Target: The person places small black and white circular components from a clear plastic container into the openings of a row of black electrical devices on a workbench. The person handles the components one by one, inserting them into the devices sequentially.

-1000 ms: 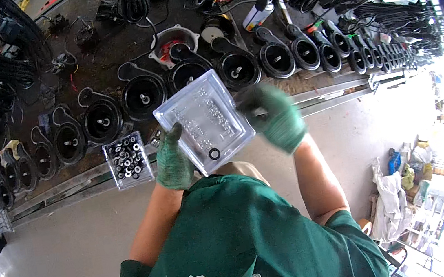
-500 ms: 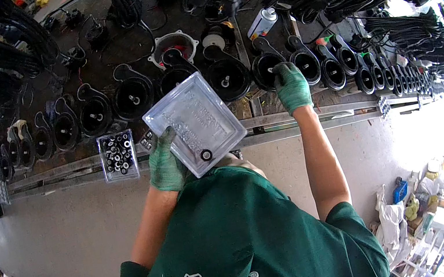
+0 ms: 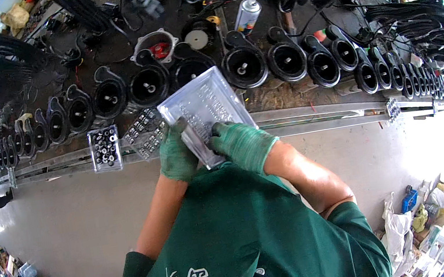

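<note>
Clear plastic forms the shallow tray [image 3: 226, 94], held tilted in front of the person's body at the near edge of the desk [image 3: 273, 94]. The left hand [image 3: 178, 154], in a green glove, grips its left side, thumb over the rim. The right hand [image 3: 244, 145], gloved alike, curls its fingers narrowly over the tray's near right part; whether they pinch anything cannot be told. The step in hand looks like picking from the tray; that calls for a fine fingertip pinch while the left hand steadies the rim. Pale marks show across the tray's floor, perhaps moulded, perhaps small bits.

Left of it lies a patch of small metal parts [image 3: 141, 131] in rows, then a clear box [image 3: 108, 168] holding many black-and-silver rings. Beyond, black round housings [image 3: 244, 70] line the desk, many with a silver shaft in the middle. Behind them sit a grey metal ring [image 3: 144, 43] with something red inside, and a spray can [image 3: 247, 17].
</note>
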Motion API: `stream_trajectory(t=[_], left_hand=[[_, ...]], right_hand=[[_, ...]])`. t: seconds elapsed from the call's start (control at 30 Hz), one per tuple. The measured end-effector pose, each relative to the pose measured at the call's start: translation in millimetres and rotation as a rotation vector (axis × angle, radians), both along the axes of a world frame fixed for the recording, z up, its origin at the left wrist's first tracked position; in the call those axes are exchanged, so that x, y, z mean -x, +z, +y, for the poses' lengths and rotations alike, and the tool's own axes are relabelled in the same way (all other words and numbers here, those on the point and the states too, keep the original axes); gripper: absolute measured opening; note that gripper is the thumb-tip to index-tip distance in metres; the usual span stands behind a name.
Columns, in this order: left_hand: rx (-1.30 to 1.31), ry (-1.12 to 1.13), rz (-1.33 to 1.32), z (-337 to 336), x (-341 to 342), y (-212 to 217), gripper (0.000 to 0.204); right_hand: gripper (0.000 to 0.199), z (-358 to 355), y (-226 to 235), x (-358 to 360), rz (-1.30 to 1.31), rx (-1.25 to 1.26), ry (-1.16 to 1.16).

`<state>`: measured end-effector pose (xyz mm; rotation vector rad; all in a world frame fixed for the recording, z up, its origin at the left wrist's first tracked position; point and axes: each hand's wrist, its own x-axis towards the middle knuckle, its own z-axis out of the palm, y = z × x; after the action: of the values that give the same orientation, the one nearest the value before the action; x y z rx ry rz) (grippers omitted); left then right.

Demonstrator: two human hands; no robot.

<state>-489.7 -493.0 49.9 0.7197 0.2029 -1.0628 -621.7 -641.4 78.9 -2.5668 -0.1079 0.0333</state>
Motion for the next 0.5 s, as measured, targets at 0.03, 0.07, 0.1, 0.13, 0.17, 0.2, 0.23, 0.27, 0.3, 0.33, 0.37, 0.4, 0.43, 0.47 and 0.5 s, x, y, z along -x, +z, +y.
stream_trajectory(t=[0.03, 0.07, 0.1, 0.13, 0.17, 0.2, 0.23, 0.27, 0.3, 0.33, 0.37, 0.4, 0.43, 0.47, 0.5], left_hand=[[0.032, -0.019, 0.069, -0.9, 4.0, -2.6, 0.054], [-0.001, -0.029, 0.071, -1.5, 7.5, -7.8, 0.057], [-0.027, -0.012, 0.03, -2.5, 12.3, -11.9, 0.058], [-0.053, 0.004, -0.01, -3.4, 17.2, -15.1, 0.059], [-0.079, 0.027, -0.05, -3.3, 22.1, -15.9, 0.06], [-0.112, 0.022, -0.107, -1.3, 27.7, -7.6, 0.063], [-0.1, 0.019, -0.101, 0.5, 30.3, -14.1, 0.064], [-0.085, 0.011, -0.093, 3.1, 32.5, -28.5, 0.064], [-0.075, 0.008, -0.086, 7.0, 34.3, -44.5, 0.065], [-0.117, -0.003, -0.029, 10.5, 36.5, -64.8, 0.066], [-0.127, 0.035, 0.021, 14.7, 39.1, -95.7, 0.065], [-0.134, 0.077, 0.077, 18.5, 42.3, -130.2, 0.064], [-0.14, 0.122, 0.129, 19.4, 44.0, -149.0, 0.063], [-0.137, 0.126, 0.065, 10.7, 47.6, -145.2, 0.054], [-0.172, 0.091, 0.063, 1.0, 52.6, -134.5, 0.053]], right_hand=[[0.024, -2.0, -4.8, 6.9, 0.006, -0.014, -0.016], [0.023, -2.0, -4.6, 10.6, 0.011, -0.033, -0.027], [0.022, -4.0, -2.4, 13.5, 0.016, -0.051, -0.038], [0.022, -13.0, 2.8, 17.1, 0.073, -0.114, 0.001], [0.022, -25.6, 13.0, 21.0, 0.023, -0.098, -0.109], [0.022, -42.9, 22.5, 28.0, -0.027, -0.078, -0.218], [0.022, -62.0, 26.4, 35.1, -0.078, -0.059, -0.325], [0.021, -84.2, 18.8, 42.4, -0.228, -0.302, -0.51], [0.021, -110.6, 4.1, 47.4, -0.378, -0.554, -0.687], [0.018, -144.7, -17.6, 52.8, -0.453, -0.419, -0.782], [0.016, -172.5, -33.9, 53.7, -0.525, -0.29, -0.865], [0.015, -184.4, -31.7, 50.7, -0.448, -0.154, -0.885], [0.013, -194.6, -31.0, 46.7, -0.375, -0.02, -0.9], [0.018, -205.4, -42.5, 46.4, -0.322, 0.025, -0.87], [0.019, -212.5, -55.3, 51.2, -0.347, 0.201, -0.833]])
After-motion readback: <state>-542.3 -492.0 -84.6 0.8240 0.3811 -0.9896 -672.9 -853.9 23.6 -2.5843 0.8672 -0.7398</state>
